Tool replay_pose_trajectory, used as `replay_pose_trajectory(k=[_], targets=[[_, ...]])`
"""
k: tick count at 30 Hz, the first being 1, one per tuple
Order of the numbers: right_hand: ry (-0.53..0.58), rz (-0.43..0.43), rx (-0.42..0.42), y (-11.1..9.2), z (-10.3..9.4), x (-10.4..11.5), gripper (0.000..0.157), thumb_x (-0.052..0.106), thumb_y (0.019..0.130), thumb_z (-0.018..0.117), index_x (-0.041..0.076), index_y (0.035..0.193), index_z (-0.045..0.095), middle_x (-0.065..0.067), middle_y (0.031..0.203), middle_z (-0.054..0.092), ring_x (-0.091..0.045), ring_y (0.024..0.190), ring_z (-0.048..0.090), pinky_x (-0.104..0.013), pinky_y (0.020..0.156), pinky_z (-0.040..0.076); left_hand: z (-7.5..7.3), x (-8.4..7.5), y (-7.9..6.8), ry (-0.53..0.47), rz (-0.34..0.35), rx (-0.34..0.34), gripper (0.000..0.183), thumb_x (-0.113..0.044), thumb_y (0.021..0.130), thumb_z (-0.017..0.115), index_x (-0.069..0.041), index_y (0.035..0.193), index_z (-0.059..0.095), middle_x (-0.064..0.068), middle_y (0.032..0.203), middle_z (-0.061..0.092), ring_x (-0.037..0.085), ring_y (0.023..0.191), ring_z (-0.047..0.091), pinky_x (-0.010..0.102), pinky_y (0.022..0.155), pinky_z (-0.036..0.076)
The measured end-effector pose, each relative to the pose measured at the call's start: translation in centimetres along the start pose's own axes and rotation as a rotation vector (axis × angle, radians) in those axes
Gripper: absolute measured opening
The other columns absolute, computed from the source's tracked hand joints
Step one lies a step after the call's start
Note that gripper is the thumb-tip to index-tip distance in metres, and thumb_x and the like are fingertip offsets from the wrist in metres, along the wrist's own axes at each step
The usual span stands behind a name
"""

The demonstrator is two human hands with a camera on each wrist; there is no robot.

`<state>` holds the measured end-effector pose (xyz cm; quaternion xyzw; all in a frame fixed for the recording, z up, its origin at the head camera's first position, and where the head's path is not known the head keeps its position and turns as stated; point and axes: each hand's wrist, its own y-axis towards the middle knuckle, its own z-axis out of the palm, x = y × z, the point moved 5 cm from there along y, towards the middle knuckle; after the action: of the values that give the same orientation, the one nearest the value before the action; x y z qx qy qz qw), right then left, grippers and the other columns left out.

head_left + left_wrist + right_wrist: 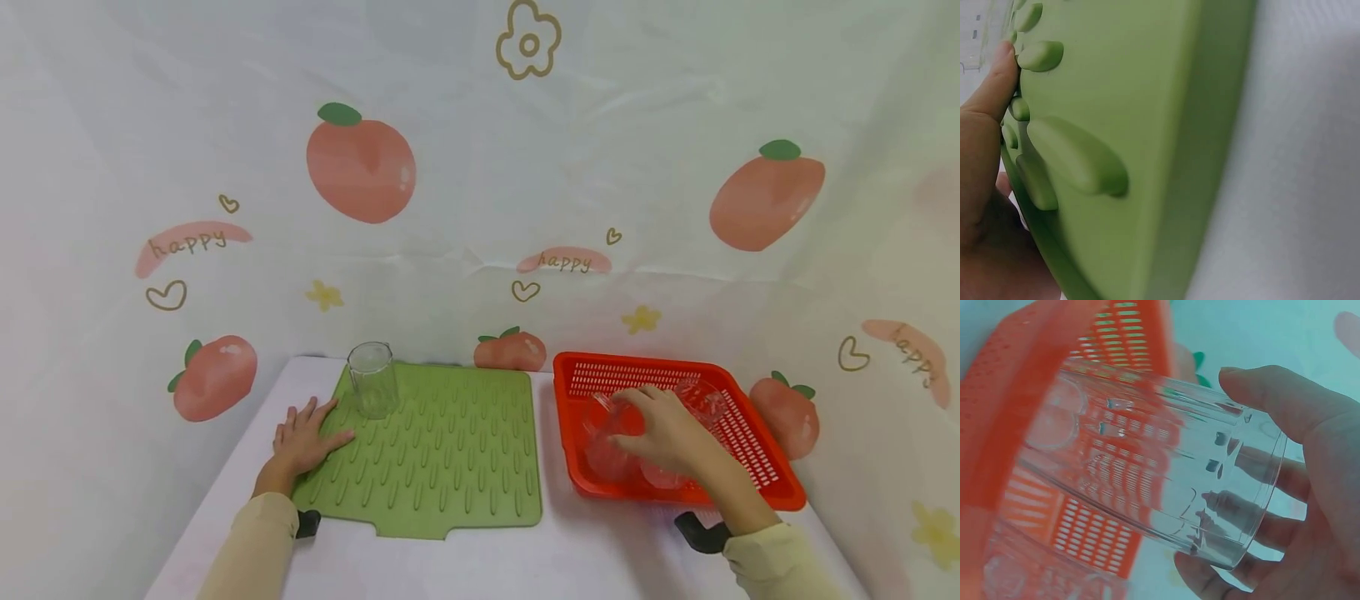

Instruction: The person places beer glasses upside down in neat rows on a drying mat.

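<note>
My left hand (306, 439) rests with spread fingers on the left edge of a green drying mat (465, 396), whose surface carries rows of raised ridges. A clear drinking glass (373, 383) stands upright on the mat's far left corner. Over the red plastic basket (637, 360), my right hand (663, 427) grips another clear glass (1179, 469) by one end, thumb on one side and fingers on the other. The right wrist view shows this glass partly inside the basket. More clear glasses (701, 400) lie in the basket, some partly hidden by the hand.
Both mat and basket sit on a white table (480, 567), with a strip of tabletop between them. A white fruit-print cloth (465, 183) hangs behind and at the sides. Black wrist straps (701, 533) show at the cuffs.
</note>
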<state>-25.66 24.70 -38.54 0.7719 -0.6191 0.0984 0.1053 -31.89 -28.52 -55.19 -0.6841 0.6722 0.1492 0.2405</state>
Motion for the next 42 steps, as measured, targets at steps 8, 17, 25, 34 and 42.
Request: replay_pose_trajectory(k=[8,17,25,34,42], targets=[[0.072,-0.023,-0.039,0.1,-2.8,0.8,0.062,0.045,0.076,0.078,0.023,0.129,0.054,-0.008,0.129,0.055,-0.034,0.120,0.045,-0.058,0.085,0.052,-0.2,0.1,0.0,0.002,0.004,0.001,0.085,-0.059,0.086,0.058,-0.014,0.151,0.025,0.027,0.158,0.005,0.057,0.141,-0.007,0.075,0.107,-0.002],[0.215,-0.098,-0.166,0.2,-5.5,1.2,0.062,0.050,0.079,0.073,0.022,0.131,0.053,-0.002,0.128,0.057,-0.026,0.118,0.051,-0.054,0.086,0.053,0.1,0.3,0.1,0.001,0.002,0.000,0.088,-0.061,0.085,0.058,-0.014,0.151,0.025,0.027,0.158,0.005,0.057,0.141,-0.007,0.075,0.106,-0.002],[0.400,-0.071,-0.291,0.1,-5.4,0.7,0.058,0.038,0.083,0.073,0.024,0.135,0.049,-0.003,0.128,0.056,-0.022,0.107,0.054,-0.026,0.073,0.055,-0.1,0.0,-0.1,0.003,0.006,-0.003,0.086,-0.059,0.086,0.058,-0.012,0.151,0.026,0.028,0.157,0.006,0.058,0.141,-0.006,0.075,0.106,-0.001],[0.644,-0.089,-0.308,0.3,-3.6,0.4,0.055,0.021,0.090,0.066,0.021,0.141,0.044,-0.005,0.123,0.055,-0.012,0.097,0.057,-0.020,0.069,0.056,-0.4,-0.3,-0.3,-0.011,0.007,0.001,0.085,-0.056,0.087,0.059,-0.012,0.151,0.026,0.028,0.157,0.006,0.058,0.140,-0.007,0.075,0.106,-0.002],[0.829,-0.062,-0.249,1.1,-1.4,0.9,0.051,0.023,0.093,0.063,0.022,0.140,0.043,-0.005,0.120,0.056,-0.009,0.096,0.061,-0.021,0.078,0.056,-0.3,-0.4,-0.3,-0.015,0.003,0.004,0.085,-0.056,0.087,0.060,-0.012,0.151,0.026,0.028,0.157,0.006,0.058,0.140,-0.007,0.075,0.106,-0.003]])
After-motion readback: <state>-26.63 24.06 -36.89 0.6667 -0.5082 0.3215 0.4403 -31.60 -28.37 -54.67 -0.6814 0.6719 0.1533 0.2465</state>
